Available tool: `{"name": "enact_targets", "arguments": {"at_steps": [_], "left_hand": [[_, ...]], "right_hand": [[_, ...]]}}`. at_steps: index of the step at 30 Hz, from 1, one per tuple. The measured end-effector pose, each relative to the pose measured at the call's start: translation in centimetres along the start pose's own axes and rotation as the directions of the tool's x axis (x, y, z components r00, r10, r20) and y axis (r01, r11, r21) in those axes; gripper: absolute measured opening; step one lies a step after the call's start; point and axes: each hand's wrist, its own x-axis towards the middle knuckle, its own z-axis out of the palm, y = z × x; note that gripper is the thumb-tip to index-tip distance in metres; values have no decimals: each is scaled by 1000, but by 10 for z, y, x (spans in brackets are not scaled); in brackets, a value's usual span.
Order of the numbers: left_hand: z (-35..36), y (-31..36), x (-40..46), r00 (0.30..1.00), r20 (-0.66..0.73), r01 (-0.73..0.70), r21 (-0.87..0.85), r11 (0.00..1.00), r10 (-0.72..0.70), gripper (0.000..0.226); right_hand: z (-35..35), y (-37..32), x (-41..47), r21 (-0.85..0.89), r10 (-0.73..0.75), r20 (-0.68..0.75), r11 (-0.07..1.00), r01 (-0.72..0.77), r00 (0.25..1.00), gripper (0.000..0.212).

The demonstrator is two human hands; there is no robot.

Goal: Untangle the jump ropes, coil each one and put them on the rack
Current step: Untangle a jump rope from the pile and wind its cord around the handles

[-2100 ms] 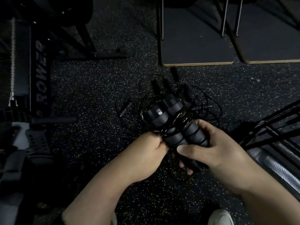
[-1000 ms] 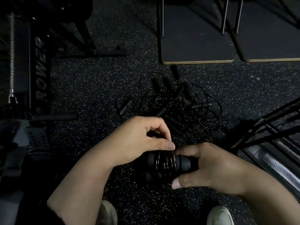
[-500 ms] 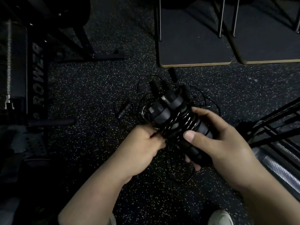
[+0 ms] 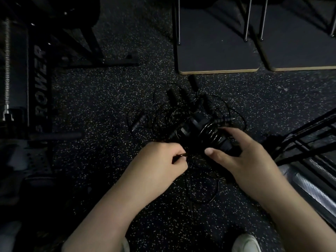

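Shifted right since prev frame: wrapped handle pair (image 4: 205, 132), gripped by R hand (image 4: 249, 160). L hand (image 4: 160, 160) pinching cord (image 4: 181, 155); tangle (image 4: 181, 110) on floor (image 4: 109, 99).

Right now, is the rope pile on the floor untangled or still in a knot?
Tangled. The rope pile is crossed loops with handles pointing every way; the right hand holds two wrapped handles.

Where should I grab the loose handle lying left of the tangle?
Take the loose handle around its thick upper barrel, coming in from the left over bare floor. It lies tilted, apart from the pile, with its cord leaving the narrow lower end.
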Motion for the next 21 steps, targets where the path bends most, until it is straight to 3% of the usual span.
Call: {"name": "enact_targets", "arguments": {"at_steps": [3, 7, 12, 18, 21], "left_hand": [[-4, -3, -1, 996, 0, -83, 145, 986, 84, 10], [-13, -5, -5, 983, 14, -182, 203, 962, 183, 11], [-18, -3, -6, 959, 9, -281, 204, 938, 285, 17], [-18, -3, -7, 964, 91, -252, 29, 967, 249, 12], [-17, -6, -7, 960, 84, -260, -89, 962, 267, 14]], "right_hand": [[3, 0, 1, -52, 0, 44, 999, 2, 999, 45], [3, 0, 0, -144, 36, 121, 989, -18, 992, 37], [7, -6, -5, -192, 80, 381, 981, -6, 921, 38], [5, -7, -7, -187, 80, 617, 981, 47, 783, 30], [5, -10, -11, -138, 64, 721, 989, 54, 690, 45]]}}
